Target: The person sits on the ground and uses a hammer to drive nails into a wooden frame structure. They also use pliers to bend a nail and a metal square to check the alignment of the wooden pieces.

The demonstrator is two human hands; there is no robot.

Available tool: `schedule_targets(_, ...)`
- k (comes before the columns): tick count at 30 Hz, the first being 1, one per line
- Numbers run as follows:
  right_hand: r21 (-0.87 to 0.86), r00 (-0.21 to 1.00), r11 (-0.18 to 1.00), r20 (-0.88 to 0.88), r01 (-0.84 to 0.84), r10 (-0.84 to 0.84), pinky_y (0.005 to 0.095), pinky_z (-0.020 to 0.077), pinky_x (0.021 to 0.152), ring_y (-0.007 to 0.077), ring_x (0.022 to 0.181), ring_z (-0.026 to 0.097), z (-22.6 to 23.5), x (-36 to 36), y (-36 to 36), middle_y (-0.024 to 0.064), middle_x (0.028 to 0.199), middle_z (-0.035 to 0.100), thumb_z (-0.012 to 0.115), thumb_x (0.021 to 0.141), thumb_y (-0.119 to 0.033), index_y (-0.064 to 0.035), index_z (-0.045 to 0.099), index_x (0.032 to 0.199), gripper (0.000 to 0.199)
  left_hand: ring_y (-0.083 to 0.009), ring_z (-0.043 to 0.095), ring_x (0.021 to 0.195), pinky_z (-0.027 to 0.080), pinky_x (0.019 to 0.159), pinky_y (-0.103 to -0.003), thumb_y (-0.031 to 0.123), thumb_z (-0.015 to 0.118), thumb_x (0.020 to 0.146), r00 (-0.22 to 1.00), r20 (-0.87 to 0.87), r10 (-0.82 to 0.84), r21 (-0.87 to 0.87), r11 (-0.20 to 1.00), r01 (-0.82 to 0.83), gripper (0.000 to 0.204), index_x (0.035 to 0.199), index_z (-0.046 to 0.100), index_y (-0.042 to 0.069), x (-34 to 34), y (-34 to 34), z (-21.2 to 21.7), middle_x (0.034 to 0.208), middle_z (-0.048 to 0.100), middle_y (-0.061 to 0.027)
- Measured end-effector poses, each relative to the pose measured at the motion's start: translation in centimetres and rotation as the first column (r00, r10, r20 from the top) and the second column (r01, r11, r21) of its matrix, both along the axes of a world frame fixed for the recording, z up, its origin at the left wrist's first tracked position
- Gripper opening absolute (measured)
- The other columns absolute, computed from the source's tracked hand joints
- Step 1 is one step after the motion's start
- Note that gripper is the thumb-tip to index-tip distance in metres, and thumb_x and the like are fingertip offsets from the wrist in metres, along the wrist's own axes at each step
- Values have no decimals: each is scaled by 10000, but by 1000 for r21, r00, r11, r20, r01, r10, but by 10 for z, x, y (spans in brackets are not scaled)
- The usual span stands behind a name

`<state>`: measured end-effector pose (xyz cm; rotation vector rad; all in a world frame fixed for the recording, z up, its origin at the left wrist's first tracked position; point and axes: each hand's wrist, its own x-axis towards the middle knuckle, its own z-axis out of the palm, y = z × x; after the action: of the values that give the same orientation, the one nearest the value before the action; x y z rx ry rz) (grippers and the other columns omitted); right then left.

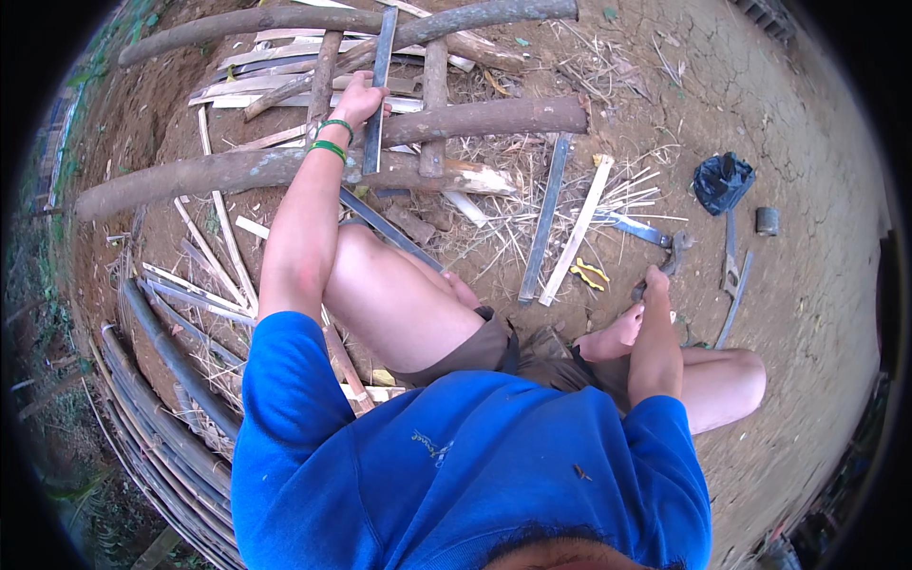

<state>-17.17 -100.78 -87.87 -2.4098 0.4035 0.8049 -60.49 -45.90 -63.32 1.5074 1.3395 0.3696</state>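
Note:
My left hand (359,99) is closed around a dark, flat bamboo slat (382,59), which lies across a frame of rough logs (484,118). Shorter crosspieces (434,90) join the logs. Down at the right, beside my bare foot, my right hand (655,279) grips a hammer (677,250) with its head pointing away from me. Just left of the hammer lies a bluish metal blade (635,227). Yellow-handled pliers (591,275) rest on the dirt between my right hand and a pale bamboo slat (577,231). Another dark slat (545,220) lies alongside that one.
Split bamboo strips (275,84) lie under and behind the frame, with more (195,296) to the left. Long poles (157,399) line the left edge. At right are a black plastic bag (724,182), a small can (768,221) and a saw-like tool (731,266).

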Motion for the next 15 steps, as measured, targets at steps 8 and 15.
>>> schedule_targets(8,148,962,956,64,253,-264,434,519,570,290,642,619,-6,-54,1,173,800,639,577,893,-213,105,655,929,329,-157,545,606,452,522,-334,159,595,936,986,99,134,117,982,-146,513,1375,362,30,13,17,-48,776,577,-77)
schedule_targets(15,530,984,848,152,-2,-93,356,442,452,157,482,546,69,-62,55,56,590,564,645,932,-412,-29,620,781,412,-75,401,547,313,442,-223,241,594,1007,764,604,225,-54,969,-243,285,1179,500,34,35,-31,66,725,441,12)
